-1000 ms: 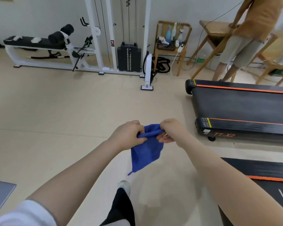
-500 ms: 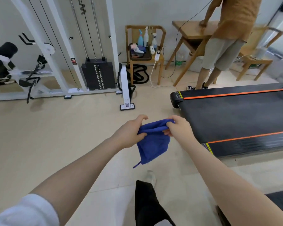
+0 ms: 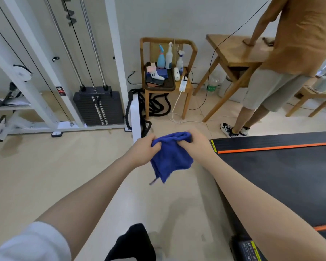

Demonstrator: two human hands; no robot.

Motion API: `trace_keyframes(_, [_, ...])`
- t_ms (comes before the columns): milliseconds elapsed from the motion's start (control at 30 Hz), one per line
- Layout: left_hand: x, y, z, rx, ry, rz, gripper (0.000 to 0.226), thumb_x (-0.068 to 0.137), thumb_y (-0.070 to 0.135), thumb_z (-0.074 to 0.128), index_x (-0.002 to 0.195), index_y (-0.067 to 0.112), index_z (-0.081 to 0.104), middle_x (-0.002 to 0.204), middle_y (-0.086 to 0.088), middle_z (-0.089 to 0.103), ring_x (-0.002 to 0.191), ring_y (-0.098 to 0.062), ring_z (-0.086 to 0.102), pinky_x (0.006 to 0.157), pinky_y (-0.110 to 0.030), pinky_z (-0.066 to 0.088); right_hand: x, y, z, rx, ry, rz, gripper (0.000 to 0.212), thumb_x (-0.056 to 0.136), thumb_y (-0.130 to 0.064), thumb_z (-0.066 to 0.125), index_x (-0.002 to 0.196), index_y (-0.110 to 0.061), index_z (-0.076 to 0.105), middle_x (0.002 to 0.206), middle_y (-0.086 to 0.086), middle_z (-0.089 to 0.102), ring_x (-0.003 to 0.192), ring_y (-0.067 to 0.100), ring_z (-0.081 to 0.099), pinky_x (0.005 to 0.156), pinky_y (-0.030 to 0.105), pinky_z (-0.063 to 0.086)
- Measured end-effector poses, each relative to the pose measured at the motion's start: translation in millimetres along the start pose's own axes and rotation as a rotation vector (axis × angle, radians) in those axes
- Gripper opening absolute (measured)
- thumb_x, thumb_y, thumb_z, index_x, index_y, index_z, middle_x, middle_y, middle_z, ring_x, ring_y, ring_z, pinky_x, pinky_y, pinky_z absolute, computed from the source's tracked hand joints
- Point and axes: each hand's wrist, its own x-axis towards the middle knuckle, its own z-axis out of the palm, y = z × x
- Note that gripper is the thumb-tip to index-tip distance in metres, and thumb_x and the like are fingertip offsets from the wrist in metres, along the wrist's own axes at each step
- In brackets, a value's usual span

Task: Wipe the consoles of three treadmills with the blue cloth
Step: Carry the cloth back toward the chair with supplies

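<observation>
Two bare hands hold up a soft, fuzzy blue cloth [image 3: 170, 157] just left of a flat black treadmill [image 3: 282, 176]. The left hand [image 3: 142, 152] and right hand [image 3: 197, 143] each pinch its bunched top edge; the rest hangs limp and crumpled.

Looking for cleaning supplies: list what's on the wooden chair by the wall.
On the wooden chair: three spray bottles, a dark tray of small items, and a white power strip. Anything beneath the tray's pile is hidden.

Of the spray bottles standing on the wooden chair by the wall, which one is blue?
The leftmost bottle, light blue and cone-shaped. The taller bottle beside it and the shorter bottle to the right are both whitish.
</observation>
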Motion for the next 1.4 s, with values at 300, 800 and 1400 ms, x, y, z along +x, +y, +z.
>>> trace_keyframes(300, [256.4,12.7,-30.0,-0.777,-0.051,-0.418,0.019,0.096,0.011,0.039,0.086,0.008,0.055,0.074,-0.009,0.064,0.068,-0.020,0.060,0.057,-0.027,0.055,229.2,-3.8,3.7,-0.065,0.067,-0.201,0.014,0.089,-0.021,0.058,0.092,-0.010,0.049,0.084,0.004,0.058,0.075,0.020,0.054,0.067,0.032,0.045])
trace_keyframes(800, [611.6,25.0,-145.0,-0.821,0.013,-0.239,0.025,0.097,0.012,0.046,0.121,0.009,0.052,0.111,-0.008,0.061,0.096,-0.019,0.060,0.081,-0.030,0.049,602.4,3.1,-5.4,0.537,0.102,0.125,0.016,0.092,-0.011,0.051,0.107,-0.011,0.044,0.113,0.011,0.049,0.100,0.019,0.051,0.083,0.024,0.043])
trace_keyframes(1400, [986.1,-47.9,-124.4,-0.409,0.132,-0.304,0.030,0.086,0.033,0.063,0.112,0.019,0.054,0.113,-0.005,0.057,0.100,-0.016,0.058,0.086,-0.032,0.051,1004.0,128.0,7.0,1.092,-0.429,0.393,0.048,0.073,-0.017,0.068,0.118,-0.009,0.056,0.116,0.011,0.064,0.103,0.024,0.063,0.077,0.030,0.055])
